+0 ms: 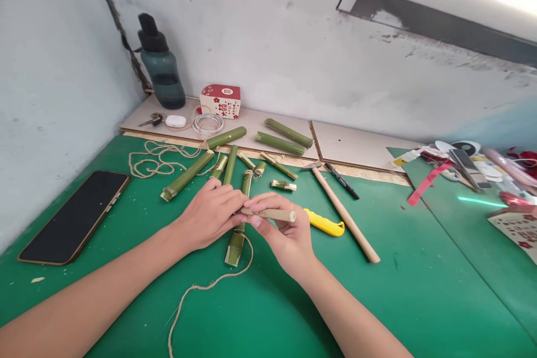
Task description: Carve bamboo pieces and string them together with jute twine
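Note:
My left hand [212, 213] and my right hand [282, 230] meet over the green mat [377, 296], both closed on a short pale bamboo stick [274, 214] held level between them. Under the hands lies a green bamboo piece [236, 246] with twine [201, 291] tied to it, trailing toward me. Several more green bamboo tubes [187, 174] lie just beyond my hands, some bound with the same twine.
A black phone [75, 217] lies at the left. A yellow utility knife [325, 224], a wooden-handled hammer [344, 213] and a black pen [342, 180] sit right of my hands. A dark bottle [161, 70], a red-white box [221, 100] and an earbud case [175, 121] stand by the wall. Clutter fills the far right.

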`<state>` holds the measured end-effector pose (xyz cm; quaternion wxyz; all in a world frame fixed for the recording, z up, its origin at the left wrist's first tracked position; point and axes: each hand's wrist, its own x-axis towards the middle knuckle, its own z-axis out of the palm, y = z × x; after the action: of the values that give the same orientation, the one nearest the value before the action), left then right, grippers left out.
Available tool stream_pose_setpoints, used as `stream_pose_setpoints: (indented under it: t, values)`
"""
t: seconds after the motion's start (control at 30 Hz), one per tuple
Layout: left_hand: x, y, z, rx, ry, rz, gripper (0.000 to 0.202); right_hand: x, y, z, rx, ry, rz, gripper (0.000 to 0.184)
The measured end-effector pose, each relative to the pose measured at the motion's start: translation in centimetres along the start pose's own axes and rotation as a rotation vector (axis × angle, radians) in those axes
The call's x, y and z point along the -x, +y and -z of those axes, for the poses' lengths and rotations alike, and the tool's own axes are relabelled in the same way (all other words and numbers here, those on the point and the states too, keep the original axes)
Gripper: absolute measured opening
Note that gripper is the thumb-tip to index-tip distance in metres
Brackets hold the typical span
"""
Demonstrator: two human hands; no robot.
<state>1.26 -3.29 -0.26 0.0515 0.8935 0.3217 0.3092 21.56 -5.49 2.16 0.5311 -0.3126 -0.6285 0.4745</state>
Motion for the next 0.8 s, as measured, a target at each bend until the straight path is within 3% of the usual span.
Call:
stream_pose_setpoints:
  t: [0.2, 0.3, 0.53, 0.8]
  values:
    - [-0.1, 0.2, 0.1, 0.062, 0.023, 0.009, 0.048, -0.4, -0.1, 0.6, -0.078, 0.055, -0.055, 0.007]
    - [0.1, 0.2, 0.0, 0.134, 0.035, 0.017, 0.043, -0.3, -0.3, 0.5, -0.055, 0.04, -0.055, 0.012]
    - [0.9, 0.2, -0.6, 0.241, 0.229, 0.102, 0.029, 0.0, -1.0, 0.2, 0.01, 0.056, 0.02, 0.008]
    - [0.9, 0.8, -0.3, 0.244, 0.264, 0.048, 0.015, 0.3, -1.6, 0.0, 0.097, 0.029, 0.097, 0.011]
